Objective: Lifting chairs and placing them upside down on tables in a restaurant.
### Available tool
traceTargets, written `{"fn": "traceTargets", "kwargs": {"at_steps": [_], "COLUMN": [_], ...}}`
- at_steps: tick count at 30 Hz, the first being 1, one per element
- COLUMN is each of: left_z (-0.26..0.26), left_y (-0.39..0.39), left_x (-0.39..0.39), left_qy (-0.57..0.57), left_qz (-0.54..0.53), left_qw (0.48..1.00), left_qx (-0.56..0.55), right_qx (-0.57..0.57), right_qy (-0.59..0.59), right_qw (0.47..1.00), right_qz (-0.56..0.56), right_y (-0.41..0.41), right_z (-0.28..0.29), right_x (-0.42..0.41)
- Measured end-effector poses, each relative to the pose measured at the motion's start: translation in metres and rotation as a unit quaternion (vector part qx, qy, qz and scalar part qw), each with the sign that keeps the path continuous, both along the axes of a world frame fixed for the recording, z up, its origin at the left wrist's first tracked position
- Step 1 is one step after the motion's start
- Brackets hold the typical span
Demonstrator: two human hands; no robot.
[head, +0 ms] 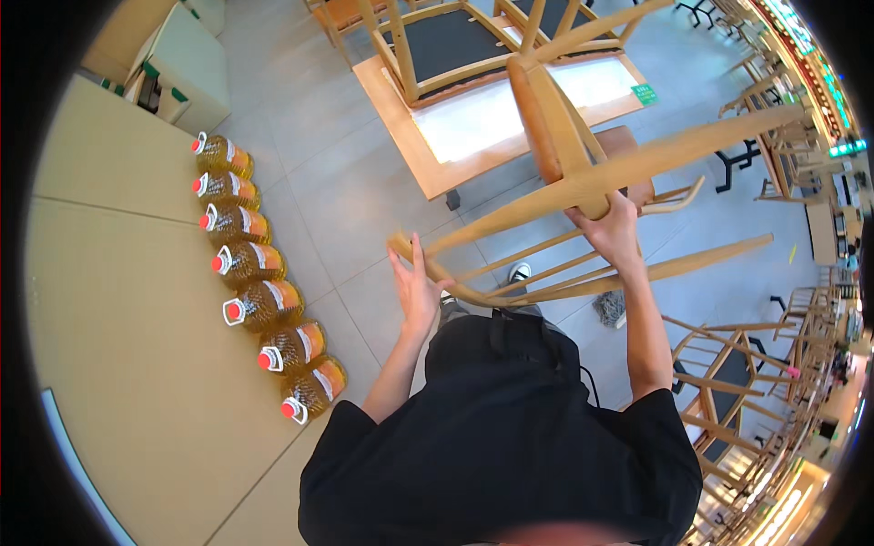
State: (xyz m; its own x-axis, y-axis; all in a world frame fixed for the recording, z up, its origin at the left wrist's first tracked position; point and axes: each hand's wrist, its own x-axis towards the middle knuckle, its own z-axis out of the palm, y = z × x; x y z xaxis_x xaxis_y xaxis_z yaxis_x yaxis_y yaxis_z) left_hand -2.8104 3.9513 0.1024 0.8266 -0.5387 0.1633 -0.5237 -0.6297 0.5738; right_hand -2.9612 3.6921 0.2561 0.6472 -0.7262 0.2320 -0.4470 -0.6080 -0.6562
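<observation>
A wooden chair [546, 198] with an orange-brown padded seat hangs tilted in front of me, its legs pointing up and to the right and its curved, spindled back low near my waist. My right hand [610, 228] grips the seat frame at the chair's middle. At the left end of the curved back rail, my left hand [416, 283] rests against the wood with spread fingers, thumb on the rail. Just beyond the chair stands a wooden table [437, 170] with a white, bright inset top, bearing upturned chairs [447, 51] with dark undersides.
Several oil jugs [249, 263] with red caps line the beige wall panel [136, 307] on the left. A grey mop head [608, 308] lies on the floor right of my feet. More upturned chairs [727, 382] rest on a table at the right. Another brown seat [625, 153] is behind the chair.
</observation>
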Motion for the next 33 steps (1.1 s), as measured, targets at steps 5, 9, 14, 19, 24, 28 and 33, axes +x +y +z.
{"fn": "traceTargets", "kwargs": {"at_steps": [5,9,14,19,24,28,33], "left_z": [-0.055,-0.103,-0.152,-0.222,-0.209,-0.050,0.103], "left_y": [-0.019,-0.042,-0.073,-0.087,-0.102,-0.134,-0.194], "left_x": [-0.044,-0.081,-0.119,-0.141,-0.081,-0.020,-0.047], "left_qy": [0.162,0.279,0.356,0.427,0.494,0.466,0.501], "left_qz": [0.038,0.058,0.025,0.004,-0.181,0.029,0.087], "left_qw": [0.983,0.956,0.893,0.845,0.795,0.873,0.683], "left_qx": [0.075,0.077,0.274,0.322,0.304,-0.144,-0.524], "right_qx": [-0.063,-0.093,-0.133,-0.150,-0.169,-0.156,-0.143], "right_qy": [-0.005,0.013,0.072,0.082,0.090,0.102,0.133], "right_qw": [0.990,0.965,0.921,0.880,0.848,0.844,0.833], "right_qz": [0.129,0.243,0.359,0.443,0.494,0.503,0.517], "right_y": [-0.024,-0.057,-0.091,-0.107,-0.101,-0.098,-0.107], "right_z": [-0.022,-0.043,-0.072,-0.086,-0.118,-0.141,-0.151], "right_x": [0.014,0.023,0.029,0.033,0.035,0.025,0.009]}}
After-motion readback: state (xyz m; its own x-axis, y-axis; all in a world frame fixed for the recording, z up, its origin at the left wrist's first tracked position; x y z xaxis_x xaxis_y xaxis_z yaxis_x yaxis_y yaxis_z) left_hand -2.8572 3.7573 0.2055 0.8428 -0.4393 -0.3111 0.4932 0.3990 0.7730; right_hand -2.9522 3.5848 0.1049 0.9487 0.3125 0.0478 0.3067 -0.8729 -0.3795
